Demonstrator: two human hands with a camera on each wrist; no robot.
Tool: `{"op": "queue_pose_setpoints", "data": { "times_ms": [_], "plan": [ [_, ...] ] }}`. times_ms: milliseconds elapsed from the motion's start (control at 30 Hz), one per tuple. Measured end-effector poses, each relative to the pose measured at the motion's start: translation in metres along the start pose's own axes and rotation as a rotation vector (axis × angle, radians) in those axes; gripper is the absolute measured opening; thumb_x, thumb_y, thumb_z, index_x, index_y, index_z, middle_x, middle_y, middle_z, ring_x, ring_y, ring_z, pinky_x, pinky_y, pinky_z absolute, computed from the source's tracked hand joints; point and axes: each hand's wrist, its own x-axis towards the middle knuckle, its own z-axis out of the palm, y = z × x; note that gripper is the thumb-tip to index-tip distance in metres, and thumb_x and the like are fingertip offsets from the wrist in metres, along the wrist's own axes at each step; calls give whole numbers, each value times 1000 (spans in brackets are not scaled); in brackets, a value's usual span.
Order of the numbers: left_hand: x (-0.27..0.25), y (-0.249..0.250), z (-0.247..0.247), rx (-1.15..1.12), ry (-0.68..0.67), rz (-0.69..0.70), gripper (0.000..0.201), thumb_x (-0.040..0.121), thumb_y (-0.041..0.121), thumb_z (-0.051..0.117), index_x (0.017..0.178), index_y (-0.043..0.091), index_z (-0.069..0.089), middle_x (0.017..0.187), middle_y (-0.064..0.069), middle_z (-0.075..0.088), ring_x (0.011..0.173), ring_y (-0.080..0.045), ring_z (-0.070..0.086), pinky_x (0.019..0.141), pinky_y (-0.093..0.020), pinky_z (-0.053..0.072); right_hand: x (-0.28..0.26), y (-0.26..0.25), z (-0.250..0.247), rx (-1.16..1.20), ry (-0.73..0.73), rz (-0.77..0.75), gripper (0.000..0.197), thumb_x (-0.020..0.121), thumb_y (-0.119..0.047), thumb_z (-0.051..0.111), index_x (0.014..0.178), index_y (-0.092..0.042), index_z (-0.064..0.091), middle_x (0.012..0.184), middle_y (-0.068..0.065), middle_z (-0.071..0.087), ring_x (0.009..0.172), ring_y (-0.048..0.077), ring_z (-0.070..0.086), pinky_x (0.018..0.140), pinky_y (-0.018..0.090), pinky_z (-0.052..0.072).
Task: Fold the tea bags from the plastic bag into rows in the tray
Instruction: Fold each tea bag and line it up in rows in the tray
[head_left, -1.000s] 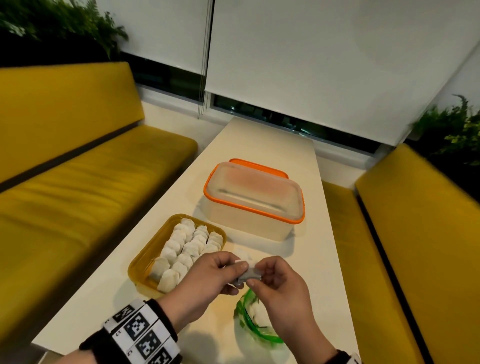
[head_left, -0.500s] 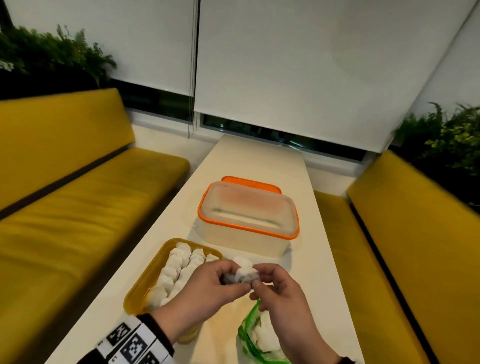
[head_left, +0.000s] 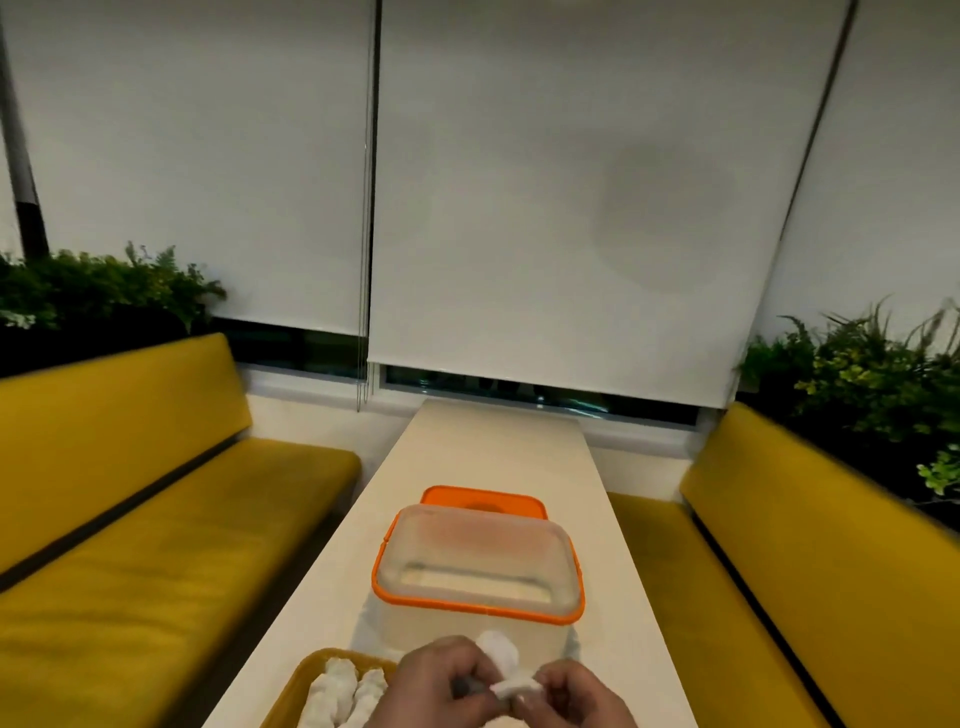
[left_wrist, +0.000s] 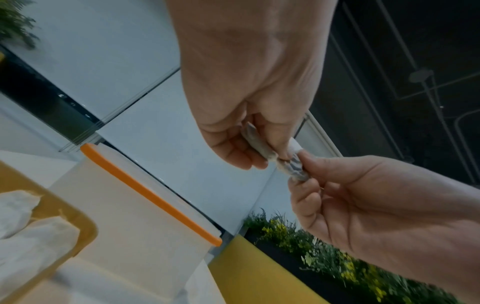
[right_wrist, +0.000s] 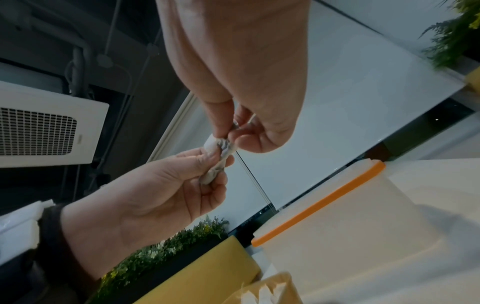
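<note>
We hold one tea bag (head_left: 506, 670) between both hands, raised above the white table (head_left: 498, 457) just on the near side of the orange-rimmed clear container (head_left: 478, 577), so that the fold can be worked in free air without the table surface in the way. The left hand (head_left: 441, 686) and the right hand (head_left: 571, 696) meet at the bag, knuckles nearly touching, each taking one end. In the left wrist view, the left hand pinches its end of the tea bag (left_wrist: 275, 152) between thumb and curled fingers (left_wrist: 233, 152); the right hand (left_wrist: 363, 205) clamps the other end between thumb and forefinger. The right wrist view confirms this from the opposite side: the right hand (right_wrist: 239, 82) nips the upper part of the bag (right_wrist: 221, 156), and the left hand (right_wrist: 155, 195) closes round the lower part. Neither hand is spread; both are closed tight on the same bag, and the bag appears creased and bunched along its length, which we judge to be a fold in progress. The yellow tray (head_left: 296, 691) sits near-left of the container, just beside the left hand, and already carries rows of folded tea bags (head_left: 343, 696), kept close so that the finished bag travels only a short way. The plastic bag is out of view. An orange lid (head_left: 483, 501) lies behind the container, touching it or nearly so.
</note>
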Motion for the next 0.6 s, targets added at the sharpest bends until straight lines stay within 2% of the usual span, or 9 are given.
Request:
{"op": "queue_pose_setpoints", "data": {
  "times_ms": [33, 67, 100, 133, 233, 367, 467, 533, 600],
  "plan": [
    [2, 2, -1, -39, 30, 1, 20, 71, 19, 77, 60, 32, 66, 63, 12, 62, 61, 4, 55, 62, -13, 43, 8, -11, 2, -18, 7, 48, 17, 68, 1, 72, 62, -3, 56, 51, 10, 57, 48, 17, 52, 51, 23, 40],
    [8, 2, 0, -54, 82, 4, 23, 72, 14, 75, 60, 32, 67, 61, 10, 63, 59, 2, 54, 60, -15, 44, 15, -16, 0, -58, 62, 107, 22, 67, -8, 83, 70, -2, 62, 58, 15, 65, 47, 13, 49, 49, 21, 41],
    [11, 4, 1, -60, 124, -1, 24, 74, 10, 72, 62, 30, 68, 59, 9, 64, 57, 1, 54, 60, -18, 45, 19, -11, -6, -78, 78, 118, 9, 76, 1, 73, 74, -2, 65, 63, 15, 69, 46, 11, 48, 48, 20, 41],
    [12, 8, -1, -108, 174, -10, 24, 76, 7, 69, 65, 27, 68, 57, 7, 63, 57, -2, 55, 60, -21, 45, 17, -18, -10, -76, 86, 84, 9, 79, 4, 68, 76, -4, 68, 66, 13, 71, 47, 10, 48, 48, 19, 41],
    [11, 15, 2, -250, 247, -39, 15, 81, 12, 67, 67, 17, 66, 56, 3, 60, 56, -10, 55, 60, -27, 46, 16, -36, -3, -138, 79, 38, 21, 81, 2, 66, 78, -17, 74, 63, 0, 70, 50, 2, 50, 50, 18, 42],
    [2, 34, 11, -597, 141, -144, 38, 94, 38, 52, 79, 9, 72, 61, -2, 57, 58, -14, 53, 58, -26, 47, 17, -44, -6, -192, 95, 1, 24, 86, -1, 62, 84, -23, 71, 62, -6, 66, 51, 0, 50, 53, 18, 44],
    [-2, 37, 14, -427, 171, -22, 24, 84, 38, 65, 71, 19, 73, 62, 3, 62, 63, -11, 57, 62, -26, 48, 13, -45, -5, -186, 73, 28, 13, 85, -5, 65, 83, -17, 69, 65, -2, 66, 55, 5, 49, 57, 22, 42],
    [-4, 35, 13, -282, 223, 51, 18, 80, 24, 71, 62, 23, 69, 60, 7, 62, 62, -8, 56, 61, -21, 45, 9, -46, -1, -151, 44, 57, 3, 82, -12, 70, 82, -14, 67, 67, -2, 66, 59, 7, 50, 58, 21, 40],
    [-5, 32, 11, -188, 258, 89, 31, 81, 13, 68, 56, 31, 68, 58, 12, 60, 59, -1, 54, 57, -13, 41, 9, -42, 1, -190, 45, 64, 20, 73, -33, 73, 82, -17, 66, 80, 2, 69, 69, 15, 57, 65, 23, 42]
  ]
}}
